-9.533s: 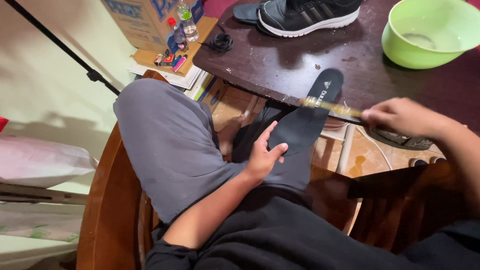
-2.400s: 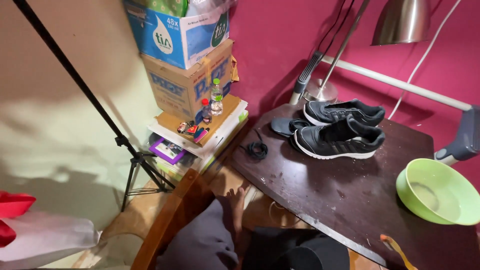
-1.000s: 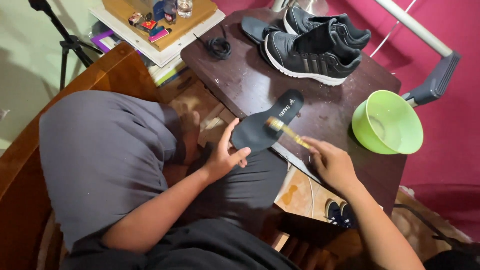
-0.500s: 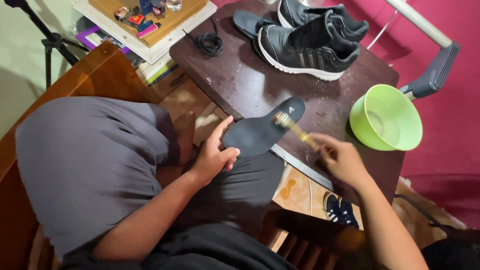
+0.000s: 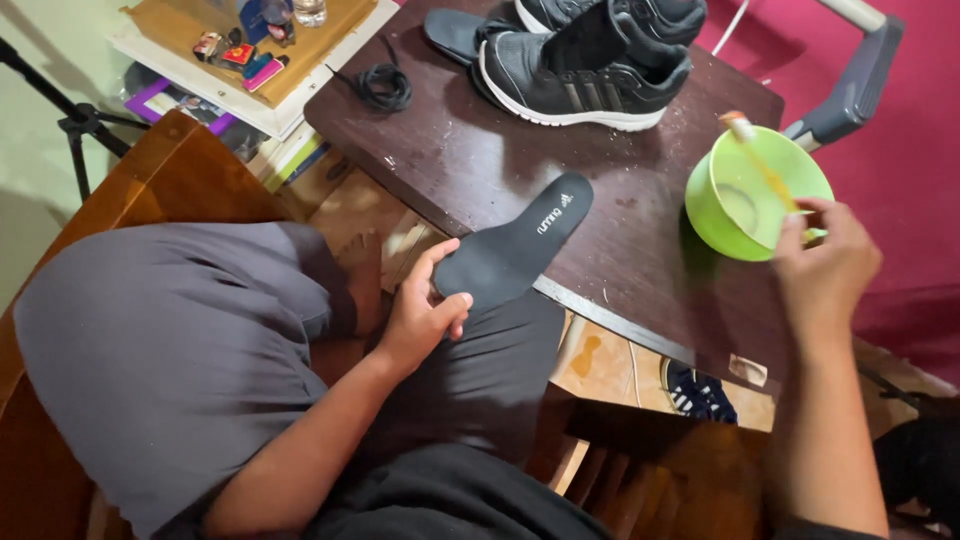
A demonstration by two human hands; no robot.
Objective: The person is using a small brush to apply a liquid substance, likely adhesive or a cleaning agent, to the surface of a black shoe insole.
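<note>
While sat at scuffed dark table (image 5: 640,250) by pink wall (image 5: 900,160): insole (image 5: 512,255) angled diagonally, toe up-right, left hand (image 5: 420,315) pinching heel; right hand (image 5: 825,265) fingers clamped on toothbrush (image 5: 765,165) over green bowl (image 5: 720,215).

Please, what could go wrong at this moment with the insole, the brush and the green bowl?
The green bowl stands near the table edge; the right hand working the brush over it might tip it. The insole overhangs the edge, held only by the left hand, so it may slip. Drips could reach the black shoe.
</note>
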